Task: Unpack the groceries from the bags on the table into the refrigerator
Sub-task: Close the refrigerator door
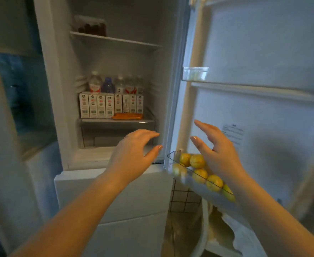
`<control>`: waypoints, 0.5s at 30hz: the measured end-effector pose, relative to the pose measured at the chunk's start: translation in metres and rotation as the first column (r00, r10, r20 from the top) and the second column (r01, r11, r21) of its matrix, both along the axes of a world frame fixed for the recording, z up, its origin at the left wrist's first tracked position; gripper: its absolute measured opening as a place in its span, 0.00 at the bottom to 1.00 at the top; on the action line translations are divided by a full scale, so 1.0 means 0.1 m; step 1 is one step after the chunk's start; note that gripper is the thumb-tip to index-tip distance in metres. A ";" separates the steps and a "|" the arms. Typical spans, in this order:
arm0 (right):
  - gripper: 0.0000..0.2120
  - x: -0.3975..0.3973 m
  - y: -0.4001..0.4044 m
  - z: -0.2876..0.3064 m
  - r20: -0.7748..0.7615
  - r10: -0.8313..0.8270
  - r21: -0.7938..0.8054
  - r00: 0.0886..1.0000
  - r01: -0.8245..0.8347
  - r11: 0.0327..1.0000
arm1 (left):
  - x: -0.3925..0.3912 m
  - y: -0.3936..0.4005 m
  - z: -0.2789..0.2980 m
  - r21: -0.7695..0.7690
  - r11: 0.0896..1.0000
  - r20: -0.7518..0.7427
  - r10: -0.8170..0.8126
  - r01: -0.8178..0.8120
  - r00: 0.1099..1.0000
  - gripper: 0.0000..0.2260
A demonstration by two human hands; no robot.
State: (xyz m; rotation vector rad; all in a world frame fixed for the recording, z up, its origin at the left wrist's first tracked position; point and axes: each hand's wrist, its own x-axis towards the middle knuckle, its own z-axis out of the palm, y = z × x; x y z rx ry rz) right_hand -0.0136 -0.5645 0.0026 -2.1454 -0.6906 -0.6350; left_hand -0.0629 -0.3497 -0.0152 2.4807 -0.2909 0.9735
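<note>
Yellow fruit [197, 161] is lying in the fridge [104, 58] door bin [172, 160], cartons [104, 106] and bottles [113, 84] are standing on the inner shelf, while left hand [134, 151] and right hand [215, 149] are hovering empty, fingers relaxed.

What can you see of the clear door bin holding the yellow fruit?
The door bin is clear plastic with a rounded corner, mounted low on the inside of the open refrigerator door. It looks level and holds a row of round yellow fruits, some greenish at the near end. The right hand hangs open above it, hiding part of it; whether it touches the bin cannot be told.
</note>
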 end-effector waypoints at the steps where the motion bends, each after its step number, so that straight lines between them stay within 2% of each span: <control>1: 0.28 -0.05 -0.17 0.01 0.016 -0.009 0.012 1.000 0.009 1.000 | -0.03 -0.16 0.01 0.002 1.000 0.014 -0.013 0.013 1.000 0.19; 6: 0.23 -0.30 -1.07 0.08 0.128 0.013 0.016 0.992 -0.015 1.000 | -0.15 -1.05 0.05 -0.013 0.995 0.073 -0.095 0.096 0.993 0.20; 10: 0.22 -0.46 -1.82 0.20 0.174 0.043 -0.033 0.984 -0.037 0.999 | -0.22 -1.89 0.08 -0.068 0.991 0.140 -0.101 0.111 0.985 0.21; 13: 0.23 -0.59 -2.37 0.32 0.300 0.045 -0.009 0.953 -0.044 0.999 | -0.24 -2.49 0.08 -0.076 0.987 0.213 -0.120 0.139 0.970 0.22; 15: 0.23 -0.63 -2.68 0.37 0.426 -0.007 0.012 0.905 0.002 1.000 | -0.22 -2.85 0.08 -0.023 0.994 0.282 -0.100 0.111 0.954 0.23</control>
